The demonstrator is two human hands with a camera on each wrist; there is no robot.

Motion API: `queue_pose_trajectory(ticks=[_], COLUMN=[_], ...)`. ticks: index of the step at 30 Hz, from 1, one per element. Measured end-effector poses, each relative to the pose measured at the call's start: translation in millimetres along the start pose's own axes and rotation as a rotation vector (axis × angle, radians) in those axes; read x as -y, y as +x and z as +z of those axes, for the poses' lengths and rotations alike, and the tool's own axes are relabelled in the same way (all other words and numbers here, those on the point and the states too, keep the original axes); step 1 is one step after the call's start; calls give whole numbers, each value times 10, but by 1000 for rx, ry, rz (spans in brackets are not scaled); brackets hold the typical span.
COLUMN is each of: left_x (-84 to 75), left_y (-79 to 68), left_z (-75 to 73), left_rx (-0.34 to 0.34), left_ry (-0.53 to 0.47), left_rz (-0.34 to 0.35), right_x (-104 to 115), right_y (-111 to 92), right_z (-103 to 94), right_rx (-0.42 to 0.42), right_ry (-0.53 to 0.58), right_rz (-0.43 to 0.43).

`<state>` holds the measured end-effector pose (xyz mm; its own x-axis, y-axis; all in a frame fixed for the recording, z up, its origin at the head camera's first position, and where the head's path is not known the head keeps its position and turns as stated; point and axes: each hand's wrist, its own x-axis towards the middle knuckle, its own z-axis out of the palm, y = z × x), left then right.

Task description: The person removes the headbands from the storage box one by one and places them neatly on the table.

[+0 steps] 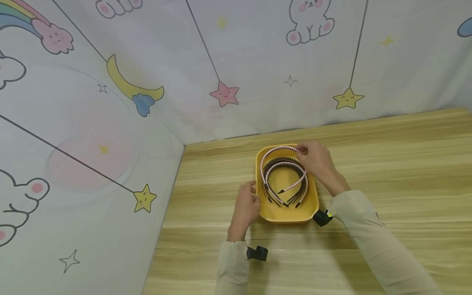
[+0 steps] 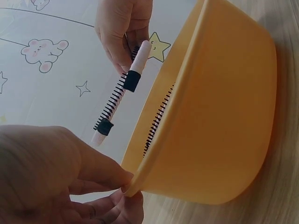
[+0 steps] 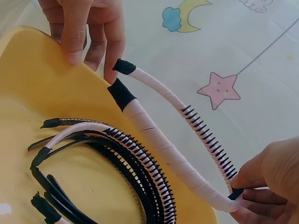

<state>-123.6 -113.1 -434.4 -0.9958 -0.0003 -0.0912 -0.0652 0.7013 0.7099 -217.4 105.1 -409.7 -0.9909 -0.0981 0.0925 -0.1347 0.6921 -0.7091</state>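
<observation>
A yellow plastic basin stands on the table, with several headbands in it. My left hand pinches its left rim between thumb and fingers, as the left wrist view shows. Between the thumb and fingers of my right hand is a pale pink headband with black comb teeth and black-wrapped ends. That headband is raised above the basin, its ends pointing back toward the left hand. Inside lie another pink toothed headband and black headbands, nested together.
The basin rests on a wood-grain table. A white cloth backdrop with printed stars and bears rises behind the table and along its left side. Dark wrist cameras stick out from both sleeves, one close to the basin's lower right corner.
</observation>
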Motion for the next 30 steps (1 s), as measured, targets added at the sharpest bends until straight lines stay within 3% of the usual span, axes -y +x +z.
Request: queue_pose_trajectory(ticks=[30], left_x=[19], left_y=[10], left_z=[5], left_rx=[-2], left_ry=[-15], left_rz=[4], right_x=[-390], right_y=[11], right_z=[-263], right_rx=[16], right_ry=[65], right_rz=[76])
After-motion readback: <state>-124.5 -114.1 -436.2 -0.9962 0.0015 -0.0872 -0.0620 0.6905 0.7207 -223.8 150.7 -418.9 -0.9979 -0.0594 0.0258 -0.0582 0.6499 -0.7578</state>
